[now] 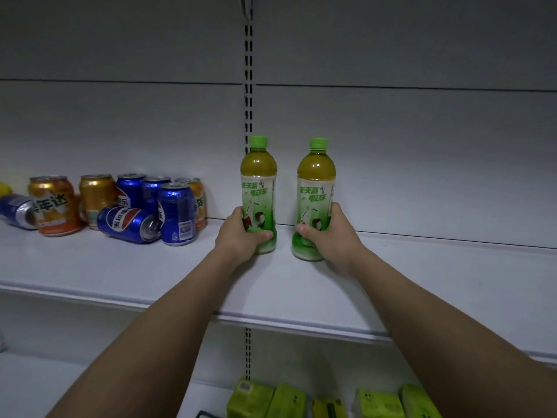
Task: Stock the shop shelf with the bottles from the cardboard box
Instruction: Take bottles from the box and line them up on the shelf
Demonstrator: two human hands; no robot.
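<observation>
Two green-capped bottles of green tea stand upright side by side on the white shop shelf, near its back wall. My left hand is wrapped around the lower part of the left bottle. My right hand grips the lower part of the right bottle. Both bottle bases touch or sit just at the shelf surface. The cardboard box is out of view.
A cluster of blue and orange drink cans sits on the same shelf to the left, some lying on their sides. Green packets line the shelf below. A slotted upright post runs behind the left bottle.
</observation>
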